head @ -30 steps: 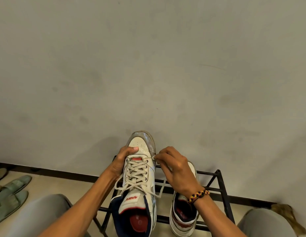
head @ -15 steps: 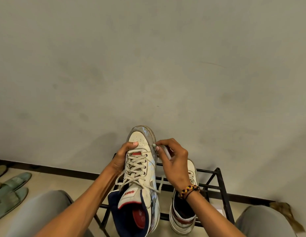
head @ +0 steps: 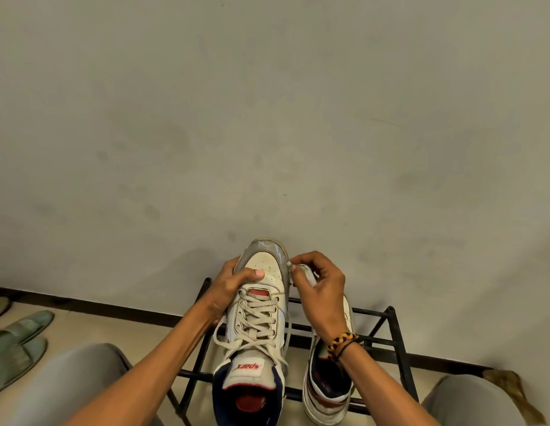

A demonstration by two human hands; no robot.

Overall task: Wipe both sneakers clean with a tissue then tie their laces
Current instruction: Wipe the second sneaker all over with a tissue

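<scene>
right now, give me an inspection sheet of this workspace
surface: black metal rack against a grey wall.
job's things: held sneaker, laces untied; second sneaker on the rack; tissue at the held sneaker's toe.
clutter: green slippers on the floor.
grippers: left hand grips the held sneaker; right hand pinches the tissue.
cables: nothing seen.
surroundings: dark baseboard, brownish thing at right.
</scene>
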